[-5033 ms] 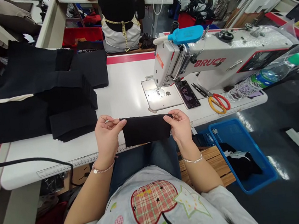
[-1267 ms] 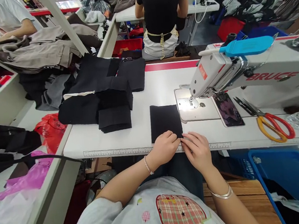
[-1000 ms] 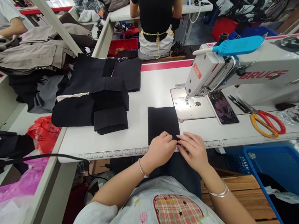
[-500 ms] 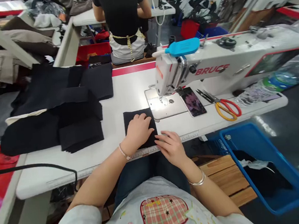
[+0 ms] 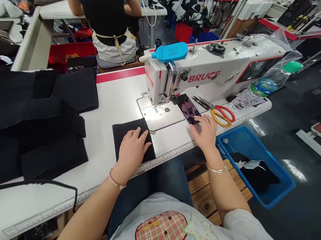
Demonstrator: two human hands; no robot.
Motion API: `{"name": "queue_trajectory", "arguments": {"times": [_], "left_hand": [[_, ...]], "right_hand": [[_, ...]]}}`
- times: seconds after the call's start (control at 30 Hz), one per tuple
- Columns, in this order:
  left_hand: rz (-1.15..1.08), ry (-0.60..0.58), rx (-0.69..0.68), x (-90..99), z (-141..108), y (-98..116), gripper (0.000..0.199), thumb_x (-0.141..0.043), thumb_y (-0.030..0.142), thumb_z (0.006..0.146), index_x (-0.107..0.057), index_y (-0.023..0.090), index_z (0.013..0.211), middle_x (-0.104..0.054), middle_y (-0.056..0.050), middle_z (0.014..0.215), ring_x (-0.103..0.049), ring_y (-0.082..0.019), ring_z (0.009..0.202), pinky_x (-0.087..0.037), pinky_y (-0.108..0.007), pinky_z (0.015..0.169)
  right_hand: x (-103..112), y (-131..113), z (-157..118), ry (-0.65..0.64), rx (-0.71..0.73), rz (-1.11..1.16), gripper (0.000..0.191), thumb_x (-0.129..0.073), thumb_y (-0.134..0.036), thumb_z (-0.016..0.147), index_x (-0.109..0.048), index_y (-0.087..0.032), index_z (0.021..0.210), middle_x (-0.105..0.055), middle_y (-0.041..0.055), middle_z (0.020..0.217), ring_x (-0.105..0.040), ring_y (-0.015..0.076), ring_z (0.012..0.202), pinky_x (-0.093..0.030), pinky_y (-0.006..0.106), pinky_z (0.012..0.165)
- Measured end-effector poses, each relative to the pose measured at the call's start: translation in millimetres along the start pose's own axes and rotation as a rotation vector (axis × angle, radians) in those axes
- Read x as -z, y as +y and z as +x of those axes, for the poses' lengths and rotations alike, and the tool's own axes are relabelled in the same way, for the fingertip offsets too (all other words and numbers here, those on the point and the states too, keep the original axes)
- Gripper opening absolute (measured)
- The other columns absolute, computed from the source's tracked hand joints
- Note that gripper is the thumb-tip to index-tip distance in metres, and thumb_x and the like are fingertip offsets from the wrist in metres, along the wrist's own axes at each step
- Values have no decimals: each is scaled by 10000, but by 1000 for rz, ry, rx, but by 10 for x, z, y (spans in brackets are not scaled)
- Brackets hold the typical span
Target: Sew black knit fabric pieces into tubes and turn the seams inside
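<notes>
While pinning the black cloth [image 5: 126,126] flat on the worktop [image 5: 112,98] against sliding, hands apart, left hand [image 5: 132,149] pressed open on it, right hand [image 5: 205,134] reaching the phone [image 5: 188,109] beside the sewing machine [image 5: 201,73].

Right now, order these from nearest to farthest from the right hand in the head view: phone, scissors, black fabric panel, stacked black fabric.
From the right hand:
1. Phone: on the table, just ahead of the fingertips.
2. Scissors: ahead and to the right.
3. Black fabric panel: to the left, under the left hand.
4. Stacked black fabric: far left.
</notes>
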State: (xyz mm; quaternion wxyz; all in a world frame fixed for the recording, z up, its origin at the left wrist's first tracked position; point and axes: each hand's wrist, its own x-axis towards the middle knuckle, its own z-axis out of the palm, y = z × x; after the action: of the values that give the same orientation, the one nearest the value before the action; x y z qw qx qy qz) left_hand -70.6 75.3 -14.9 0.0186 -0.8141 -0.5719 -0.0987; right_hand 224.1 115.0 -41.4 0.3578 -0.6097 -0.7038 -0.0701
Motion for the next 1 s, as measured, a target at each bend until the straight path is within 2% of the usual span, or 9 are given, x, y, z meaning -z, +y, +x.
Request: {"name": "queue_trajectory", "arguments": {"times": [0.1, 0.2, 0.3, 0.4, 0.57, 0.67, 0.77, 0.9, 1.0], "left_hand": [[13, -89, 26, 84, 30, -3, 433, -516, 358, 928, -596, 151, 1299, -593, -163, 1328, -537, -331, 1131, -494, -445, 914], [14, -135, 34, 125, 62, -19, 441, -516, 378, 927, -597, 165, 1304, -591, -151, 1335, -533, -328, 1139, -488, -435, 914], [9, -151, 32, 132, 120, -32, 440, -541, 381, 914, -602, 176, 1299, -600, -147, 1318, -531, -330, 1139, -488, -427, 896], [29, -155, 40, 146, 215, -44, 437, -550, 394, 907, -610, 175, 1280, -613, -150, 1273, -538, -334, 1116, -493, -420, 850], [-50, -227, 78, 211, 484, -171, 313, -577, 388, 886, -682, 225, 1132, -650, -99, 1092, -585, -298, 1031, -481, -349, 699], [-120, -260, 122, 206, 693, -265, 292, -560, 401, 890, -693, 208, 1066, -654, -87, 981, -618, -266, 911, -473, -351, 705], [-90, -202, 145, 122, 834, -296, 358, -567, 376, 884, -644, 159, 1158, -641, -131, 1038, -589, -313, 978, -473, -391, 751], [-102, -99, 126, -23, 834, -311, 387, -558, 373, 891, -605, 171, 1218, -603, -134, 1199, -527, -346, 1088, -474, -441, 814], [-193, -81, 101, -75, 782, -357, 373, -564, 365, 888, -604, 178, 1209, -615, -117, 1190, -524, -325, 1087, -466, -443, 863]], "right_hand": [[-82, -11, -3, -29, -9, 19, 216, -599, -319, 853, -610, -190, 1027, -709, 94, 1134, -517, 334, 1206, -386, 521, 981], [-142, -98, -37, 74, -2, 89, 152, -593, -286, 848, -619, -193, 964, -726, 95, 1059, -553, 314, 1152, -419, 517, 964], [-188, -344, -119, 171, 74, 228, 81, -573, -226, 856, -632, -202, 905, -731, 84, 931, -614, 268, 1009, -483, 480, 909], [-238, -716, -261, 73, 244, 403, 101, -564, -155, 856, -643, -212, 881, -726, 58, 885, -634, 227, 930, -517, 436, 863], [-340, -1163, -461, -142, 428, 470, 122, -597, -169, 861, -673, -211, 948, -727, 50, 1001, -599, 218, 1031, -512, 401, 866], [-372, -1218, -478, -184, 450, 427, 136, -603, -180, 867, -684, -193, 975, -724, 59, 1024, -579, 224, 1016, -507, 399, 862], [-371, -1200, -460, -209, 452, 403, 139, -596, -191, 879, -693, -201, 978, -721, 60, 1025, -574, 217, 1014, -503, 395, 865], [-362, -1181, -459, -246, 435, 390, 144, -591, -211, 892, -697, -219, 989, -720, 55, 1025, -580, 213, 1030, -493, 394, 864], [-368, -1190, -468, -243, 426, 382, 140, -590, -213, 890, -699, -222, 979, -725, 47, 1021, -586, 215, 1022, -487, 390, 850]]}}
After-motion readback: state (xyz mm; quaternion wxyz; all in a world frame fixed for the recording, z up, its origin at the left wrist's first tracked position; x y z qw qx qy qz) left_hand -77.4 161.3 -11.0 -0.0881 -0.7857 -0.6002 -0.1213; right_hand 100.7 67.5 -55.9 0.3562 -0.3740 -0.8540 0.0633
